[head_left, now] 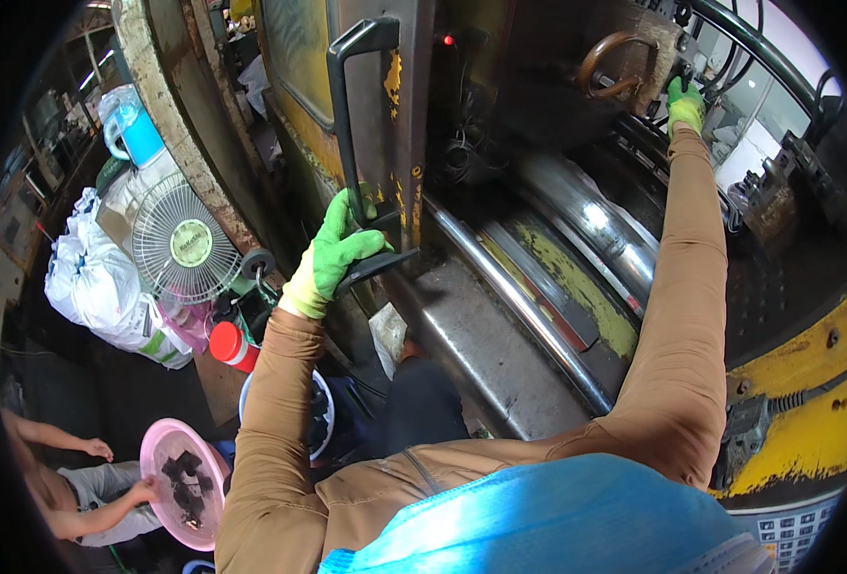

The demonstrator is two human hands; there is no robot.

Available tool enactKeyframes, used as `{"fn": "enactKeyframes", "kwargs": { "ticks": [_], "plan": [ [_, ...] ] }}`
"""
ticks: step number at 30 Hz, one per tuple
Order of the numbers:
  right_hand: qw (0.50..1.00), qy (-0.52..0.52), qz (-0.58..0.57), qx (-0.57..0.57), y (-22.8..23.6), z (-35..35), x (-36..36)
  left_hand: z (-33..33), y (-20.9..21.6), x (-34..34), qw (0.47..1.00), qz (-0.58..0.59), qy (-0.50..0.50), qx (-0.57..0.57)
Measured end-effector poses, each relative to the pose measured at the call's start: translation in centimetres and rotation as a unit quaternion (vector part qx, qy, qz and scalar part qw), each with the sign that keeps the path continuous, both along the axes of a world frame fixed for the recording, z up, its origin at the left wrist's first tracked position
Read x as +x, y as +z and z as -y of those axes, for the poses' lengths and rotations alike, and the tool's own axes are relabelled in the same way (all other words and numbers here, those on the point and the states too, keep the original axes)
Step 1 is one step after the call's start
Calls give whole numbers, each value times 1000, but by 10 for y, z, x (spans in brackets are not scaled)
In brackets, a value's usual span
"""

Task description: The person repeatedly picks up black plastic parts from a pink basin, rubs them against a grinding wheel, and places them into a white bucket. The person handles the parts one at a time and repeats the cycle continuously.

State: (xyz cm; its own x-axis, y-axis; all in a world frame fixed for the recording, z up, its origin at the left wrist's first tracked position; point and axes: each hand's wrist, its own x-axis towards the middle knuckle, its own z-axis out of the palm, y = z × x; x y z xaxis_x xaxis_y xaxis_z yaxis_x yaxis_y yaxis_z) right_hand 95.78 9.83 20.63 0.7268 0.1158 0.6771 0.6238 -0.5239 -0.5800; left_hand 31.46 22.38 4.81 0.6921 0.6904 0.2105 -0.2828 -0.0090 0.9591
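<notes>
- Gripping the lower end of the black handle [342, 124], your left hand [333, 256] wears a green-yellow glove; its fingers curl in narrow, the thumb pointing right.
- Handle rises above that grip, fixed along the edge of a worn metal door [414, 124] with chipped yellow paint.
- Your right hand [686, 105], gloved alike, is far up and right of the left grip, at the machine's dark fittings; cannot tell whether it is closed on anything.
- Just left of the right hand: a brown handwheel [591, 67], apart from your fingers.
- Between your two hands, lower down: a shiny roller [601, 225] and, nearer the left grip, a slim metal rod [517, 304].
- Left of the left grip: a round fan [191, 242], with stuffed white bags [89, 268] beyond it.
- Below and left of the left grip: a red-lidded container [232, 346]; farther down, a co-worker's hand [144, 490] at the rim of a pink basin [168, 442] holding dark pieces [189, 486].
</notes>
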Motion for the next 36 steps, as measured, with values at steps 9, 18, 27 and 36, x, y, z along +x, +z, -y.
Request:
{"fn": "enactKeyframes", "kwargs": {
  "ticks": [9,18,27,36],
  "plan": [
    [913,-110,295,-260,-3,15,-9,34,-47,-50,983,59,125,-123],
    [983,-171,11,-60,-2,45,69,92,-117,-199,930,81,194,-301],
    [914,110,392,-9,49,83,-194,121,-78,-217,960,32,165,-225],
    [472,428,687,-348,-55,52,-573,129,-19,-201,977,20,-74,-199]
  ]
}}
